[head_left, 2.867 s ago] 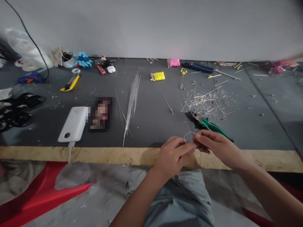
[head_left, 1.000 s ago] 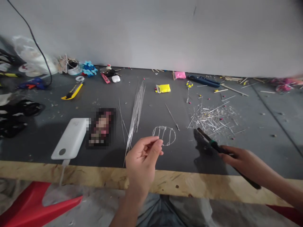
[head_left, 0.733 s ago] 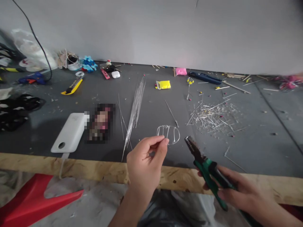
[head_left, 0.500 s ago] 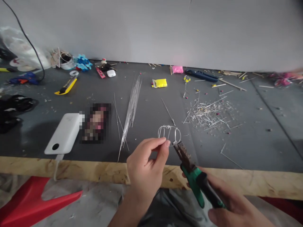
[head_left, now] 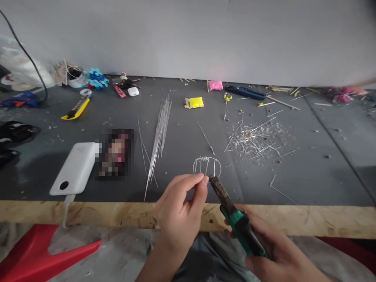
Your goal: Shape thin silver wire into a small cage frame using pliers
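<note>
Between thumb and forefinger, my left hand (head_left: 182, 209) pinches the near edge of a small round wire frame (head_left: 206, 159), a ring crossed by several thin wires. My right hand (head_left: 272, 244) is wrapped around green-and-black pliers (head_left: 242, 231). The dark jaws of the pliers touch the near rim of the frame, right beside my left fingertips, and look closed; whether a wire is between them I cannot make out. Just beyond the frame lies a short twisted wire (head_left: 206, 138). Left of my hands a bundle of straight wires (head_left: 159, 137) rests on the dark mat.
Wire offcuts (head_left: 258, 139) are scattered to the right. A white power bank (head_left: 75, 168) with a cable and a blurred-out dark object (head_left: 116, 152) lie left. Further back are a yellow utility knife (head_left: 76, 109), a yellow packet (head_left: 194, 102) and a blue tool (head_left: 245, 92). A wooden edge (head_left: 117, 213) runs in front.
The pliers' jaws and handles have closed together, and their tip has shifted left toward my left fingertips. My left hand keeps its pinch on the wire frame. The whole view has shifted slightly.
</note>
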A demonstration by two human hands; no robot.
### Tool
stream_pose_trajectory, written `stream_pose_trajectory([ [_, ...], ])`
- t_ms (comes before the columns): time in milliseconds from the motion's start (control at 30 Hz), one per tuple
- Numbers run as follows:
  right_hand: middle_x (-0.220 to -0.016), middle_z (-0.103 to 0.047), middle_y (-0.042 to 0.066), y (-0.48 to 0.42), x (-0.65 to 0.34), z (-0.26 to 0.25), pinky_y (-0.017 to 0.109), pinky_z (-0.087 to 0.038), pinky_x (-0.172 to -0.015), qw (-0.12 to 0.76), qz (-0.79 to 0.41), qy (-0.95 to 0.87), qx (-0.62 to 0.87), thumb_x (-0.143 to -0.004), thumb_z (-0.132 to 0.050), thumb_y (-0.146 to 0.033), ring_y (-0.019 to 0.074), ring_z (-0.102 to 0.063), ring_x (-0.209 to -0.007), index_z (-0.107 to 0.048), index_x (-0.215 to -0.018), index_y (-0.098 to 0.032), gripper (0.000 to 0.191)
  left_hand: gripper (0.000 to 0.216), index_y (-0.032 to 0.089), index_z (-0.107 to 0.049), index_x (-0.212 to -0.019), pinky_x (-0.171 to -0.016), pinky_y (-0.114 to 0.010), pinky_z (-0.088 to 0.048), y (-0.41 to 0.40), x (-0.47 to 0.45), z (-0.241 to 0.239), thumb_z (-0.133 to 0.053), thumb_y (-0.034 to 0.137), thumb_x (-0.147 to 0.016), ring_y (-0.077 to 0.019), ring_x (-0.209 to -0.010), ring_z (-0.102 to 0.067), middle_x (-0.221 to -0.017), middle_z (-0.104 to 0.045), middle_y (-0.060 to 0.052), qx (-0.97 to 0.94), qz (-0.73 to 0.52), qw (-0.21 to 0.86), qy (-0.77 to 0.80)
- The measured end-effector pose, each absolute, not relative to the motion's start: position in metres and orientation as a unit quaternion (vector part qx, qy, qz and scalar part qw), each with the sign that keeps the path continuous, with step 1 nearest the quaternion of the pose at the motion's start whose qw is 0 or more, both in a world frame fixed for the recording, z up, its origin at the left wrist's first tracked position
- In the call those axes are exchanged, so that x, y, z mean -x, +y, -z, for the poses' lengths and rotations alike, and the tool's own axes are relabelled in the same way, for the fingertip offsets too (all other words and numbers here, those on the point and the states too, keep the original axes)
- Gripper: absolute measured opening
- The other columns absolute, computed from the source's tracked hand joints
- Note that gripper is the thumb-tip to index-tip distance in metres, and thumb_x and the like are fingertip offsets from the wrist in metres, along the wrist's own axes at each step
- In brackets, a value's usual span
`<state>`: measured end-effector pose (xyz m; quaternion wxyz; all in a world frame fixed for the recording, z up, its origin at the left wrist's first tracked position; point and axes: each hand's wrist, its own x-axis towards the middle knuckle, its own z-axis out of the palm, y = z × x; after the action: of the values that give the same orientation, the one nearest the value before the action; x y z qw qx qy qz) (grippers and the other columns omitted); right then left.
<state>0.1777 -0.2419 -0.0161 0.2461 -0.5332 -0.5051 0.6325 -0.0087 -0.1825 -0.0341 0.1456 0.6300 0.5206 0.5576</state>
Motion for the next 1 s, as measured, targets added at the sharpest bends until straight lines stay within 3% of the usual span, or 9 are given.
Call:
stream_pose_trajectory([
  [100,-0.122,-0.063,0.008,-0.24,-0.172,0.011,0.037,-0.042,-0.102,0.244,-0.628,-0.504,0.54,-0.062,-0.06,-0.011,0.0275,-0.056,-0.117,-0.07,-0.099,-0.023,0.041,0.021,0.018,-0.066,-0.09,-0.059,-0.019,-0.057,-0.185,0.009,0.034,-0.067,0.003,-0.076,-0.0086,-0.064,-0.067,-0.079,-0.071,0.001,-0.63,-0.556,0.144,0.524],
  [200,-0.099,-0.067,0.005,-0.24,-0.167,0.01,0.032,-0.051,-0.085,0.225,-0.619,-0.512,0.551,-0.061,-0.056,-0.011,0.0227,-0.064,-0.093,-0.068,-0.083,-0.022,0.028,0.022,0.019,-0.066,-0.092,-0.06,-0.021,-0.058,-0.189,0.011,0.034,-0.067,0.003,-0.076,-0.0098,-0.065,-0.067,-0.081,-0.071,0.0,-0.619,-0.559,0.162,0.527],
  [433,-0.086,-0.066,0.003,-0.243,-0.161,0.016,0.028,-0.05,-0.073,0.218,-0.587,-0.535,0.567,-0.063,-0.054,-0.01,0.0189,-0.061,-0.079,-0.062,-0.074,-0.02,0.017,0.021,0.022,-0.065,-0.094,-0.065,-0.025,-0.057,-0.196,0.012,0.038,-0.065,0.006,-0.08,-0.0115,-0.069,-0.065,-0.082,-0.069,0.0,-0.591,-0.563,0.193,0.544],
  [500,-0.086,-0.065,0.003,-0.243,-0.16,0.016,0.028,-0.049,-0.073,0.221,-0.573,-0.551,0.566,-0.064,-0.053,-0.009,0.0185,-0.06,-0.079,-0.061,-0.076,-0.02,0.019,0.03,0.026,-0.06,-0.109,-0.067,-0.026,-0.058,-0.198,0.009,0.041,-0.062,0.01,-0.084,-0.0124,-0.074,-0.066,-0.086,-0.068,0.0,-0.55,-0.594,0.243,0.534],
  [567,-0.084,-0.064,0.002,-0.243,-0.158,0.016,0.027,-0.049,-0.071,0.218,-0.558,-0.563,0.569,-0.065,-0.051,-0.008,0.0176,-0.059,-0.077,-0.061,-0.08,-0.02,0.022,0.048,0.033,-0.044,-0.131,-0.073,-0.028,-0.058,-0.201,0.004,0.045,-0.059,0.018,-0.088,-0.0132,-0.081,-0.067,-0.096,-0.067,-0.001,-0.482,-0.642,0.319,0.505],
  [633,-0.083,-0.062,0.001,-0.241,-0.156,0.017,0.026,-0.048,-0.068,0.212,-0.551,-0.569,0.572,-0.065,-0.05,-0.007,0.0166,-0.057,-0.074,-0.06,-0.084,-0.02,0.024,0.06,0.037,-0.031,-0.139,-0.084,-0.032,-0.056,-0.206,-0.002,0.052,-0.061,0.032,-0.088,-0.0152,-0.095,-0.066,-0.114,-0.063,-0.004,-0.401,-0.659,0.428,0.471],
  [733,-0.084,-0.061,0.001,-0.238,-0.151,0.023,0.026,-0.047,-0.067,0.216,-0.552,-0.576,0.563,-0.065,-0.048,-0.005,0.016,-0.057,-0.073,-0.059,-0.096,-0.019,0.035,0.086,0.031,-0.031,-0.14,-0.1,-0.039,-0.048,-0.216,-0.013,0.063,-0.071,0.06,-0.069,-0.0255,-0.121,-0.054,-0.134,-0.053,-0.011,-0.312,-0.579,0.636,0.404],
  [833,-0.089,-0.063,0.001,-0.234,-0.147,0.03,0.027,-0.049,-0.071,0.226,-0.557,-0.579,0.55,-0.066,-0.047,-0.003,0.0169,-0.059,-0.078,-0.057,-0.105,-0.02,0.043,0.095,0.026,-0.033,-0.14,-0.11,-0.046,-0.035,-0.224,-0.022,0.071,-0.076,0.059,-0.062,-0.0304,-0.131,-0.045,-0.137,-0.053,-0.014,-0.245,-0.494,0.751,0.364],
  [1000,-0.099,-0.063,0.004,-0.228,-0.146,0.038,0.034,-0.049,-0.083,0.244,-0.549,-0.587,0.542,-0.072,-0.051,-0.006,0.0213,-0.061,-0.095,-0.055,-0.096,-0.021,0.028,0.098,0.025,-0.046,-0.131,-0.112,-0.05,-0.029,-0.221,-0.024,0.071,-0.09,0.045,-0.046,-0.0336,-0.135,-0.038,-0.141,-0.049,-0.014,-0.231,-0.468,0.769,0.368],
])
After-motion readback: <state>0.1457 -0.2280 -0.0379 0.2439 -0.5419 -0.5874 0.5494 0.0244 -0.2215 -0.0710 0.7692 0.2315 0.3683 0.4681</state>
